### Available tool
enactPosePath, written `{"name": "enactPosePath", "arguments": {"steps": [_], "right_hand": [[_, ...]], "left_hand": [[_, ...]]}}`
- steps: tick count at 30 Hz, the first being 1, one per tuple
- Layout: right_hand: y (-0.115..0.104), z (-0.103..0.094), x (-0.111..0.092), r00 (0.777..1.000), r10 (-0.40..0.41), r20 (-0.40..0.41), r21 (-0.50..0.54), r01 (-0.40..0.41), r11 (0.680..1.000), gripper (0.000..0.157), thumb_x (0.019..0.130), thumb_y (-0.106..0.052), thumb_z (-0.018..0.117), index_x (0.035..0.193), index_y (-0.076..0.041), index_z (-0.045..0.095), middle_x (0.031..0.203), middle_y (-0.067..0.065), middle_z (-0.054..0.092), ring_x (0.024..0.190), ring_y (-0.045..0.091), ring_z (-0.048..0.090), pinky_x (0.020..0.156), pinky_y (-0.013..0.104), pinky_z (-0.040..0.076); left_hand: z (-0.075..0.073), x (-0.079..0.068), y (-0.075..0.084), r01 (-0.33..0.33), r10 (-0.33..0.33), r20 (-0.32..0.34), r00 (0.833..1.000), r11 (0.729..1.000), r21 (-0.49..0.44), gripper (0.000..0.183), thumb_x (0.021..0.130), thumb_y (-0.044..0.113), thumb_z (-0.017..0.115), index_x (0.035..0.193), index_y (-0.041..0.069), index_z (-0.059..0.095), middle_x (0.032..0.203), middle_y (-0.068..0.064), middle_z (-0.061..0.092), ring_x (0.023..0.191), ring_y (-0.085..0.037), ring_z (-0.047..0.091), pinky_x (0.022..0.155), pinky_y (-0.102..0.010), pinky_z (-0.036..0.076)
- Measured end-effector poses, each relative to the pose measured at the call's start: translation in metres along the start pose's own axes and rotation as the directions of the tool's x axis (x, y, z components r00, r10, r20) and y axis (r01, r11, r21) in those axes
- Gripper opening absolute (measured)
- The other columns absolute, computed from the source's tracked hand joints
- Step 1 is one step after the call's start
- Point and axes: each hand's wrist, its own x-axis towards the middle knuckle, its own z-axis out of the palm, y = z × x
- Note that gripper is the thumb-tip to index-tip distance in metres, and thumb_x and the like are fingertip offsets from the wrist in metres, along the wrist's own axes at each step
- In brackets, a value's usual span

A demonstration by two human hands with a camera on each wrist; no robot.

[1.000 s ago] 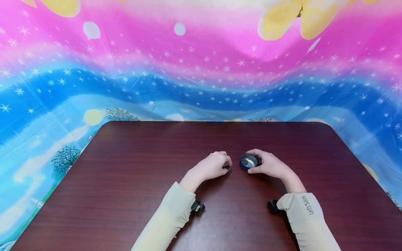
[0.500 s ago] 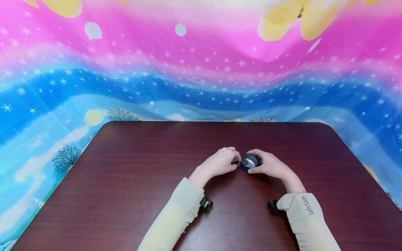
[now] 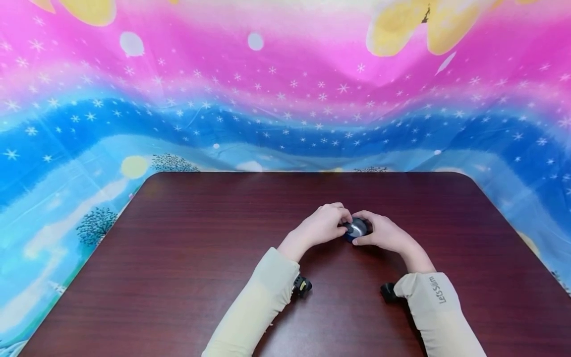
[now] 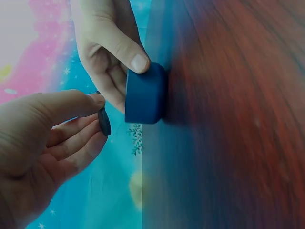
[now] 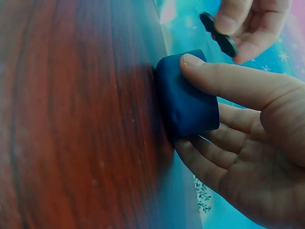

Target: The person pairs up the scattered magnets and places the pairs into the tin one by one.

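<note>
A short dark blue cup (image 3: 359, 228) with a shiny silver inside stands on the table. My right hand (image 3: 389, 235) grips it from the right, thumb on the near side and fingers round the far side. In the right wrist view the thumb presses on the smooth blue wall (image 5: 183, 102). My left hand (image 3: 324, 225) pinches a small dark flat piece (image 5: 218, 34) with rounded lobes between thumb and fingers. In the left wrist view this piece (image 4: 104, 123) is held close above the cup's open rim. The left fingertips overlap the cup's left edge in the head view.
The dark red-brown wooden table (image 3: 214, 238) reaches back to a pink and blue patterned cloth (image 3: 285, 99). Each forearm wears a pale sleeve, with a black wrist camera (image 3: 303, 286) below the left cuff and another (image 3: 389, 292) by the right.
My left hand has moved right and slightly away with the small dark piece, from beside the cup to its rim. The right hand has kept its grip, almost still.
</note>
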Motion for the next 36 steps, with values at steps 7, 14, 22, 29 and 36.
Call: {"name": "enactPosePath", "arguments": {"steps": [7,14,22,29,36], "right_hand": [[0.0,0.0,0.0,1.0,0.005,0.008,0.013,-0.005,1.0,0.055,0.075,-0.026,0.073,0.121,-0.007,0.049,0.113,0.013,0.057,0.096,0.024,0.055,0.079,0.037,0.046],[0.0,-0.001,0.0,1.0,0.011,0.007,0.002,-0.011,1.0,0.058,0.076,-0.027,0.073,0.123,-0.005,0.047,0.113,0.013,0.057,0.097,0.024,0.055,0.08,0.038,0.047],[0.001,-0.002,-0.002,1.0,0.002,0.011,0.014,-0.002,1.0,0.057,0.076,-0.028,0.073,0.122,-0.005,0.047,0.112,0.012,0.057,0.092,0.021,0.054,0.077,0.035,0.045],[0.0,-0.002,-0.002,1.0,-0.007,0.014,0.016,0.007,1.0,0.054,0.076,-0.03,0.073,0.118,-0.007,0.049,0.109,0.01,0.058,0.088,0.019,0.054,0.074,0.033,0.044],[0.001,-0.002,-0.002,1.0,-0.005,0.018,0.022,0.005,1.0,0.053,0.076,-0.03,0.073,0.117,-0.007,0.049,0.107,0.01,0.058,0.084,0.018,0.053,0.072,0.032,0.044]], "left_hand": [[0.001,0.007,0.004,-0.007,0.007,-0.023,1.0,1.0,-0.021,0.02,0.085,0.015,0.063,0.104,0.012,0.066,0.099,0.001,0.059,0.086,-0.007,0.057,0.075,-0.013,0.044],[0.006,0.013,0.007,0.005,-0.008,-0.068,0.998,0.999,-0.048,0.02,0.084,0.015,0.064,0.104,0.011,0.066,0.098,0.001,0.059,0.085,-0.004,0.058,0.074,-0.011,0.045],[0.015,0.018,0.008,0.021,-0.027,-0.073,0.997,0.996,-0.081,0.02,0.084,0.014,0.063,0.103,0.011,0.065,0.097,0.002,0.059,0.085,-0.003,0.057,0.072,-0.009,0.044],[0.022,0.019,0.008,0.04,-0.047,-0.063,0.997,0.994,-0.103,0.019,0.084,0.013,0.063,0.103,0.011,0.065,0.097,0.002,0.058,0.086,-0.005,0.058,0.071,-0.009,0.044],[0.025,0.019,0.009,0.033,-0.038,-0.058,0.998,0.996,-0.085,0.018,0.085,0.011,0.062,0.102,0.011,0.067,0.098,0.002,0.058,0.087,-0.005,0.059,0.073,-0.009,0.044]]}}
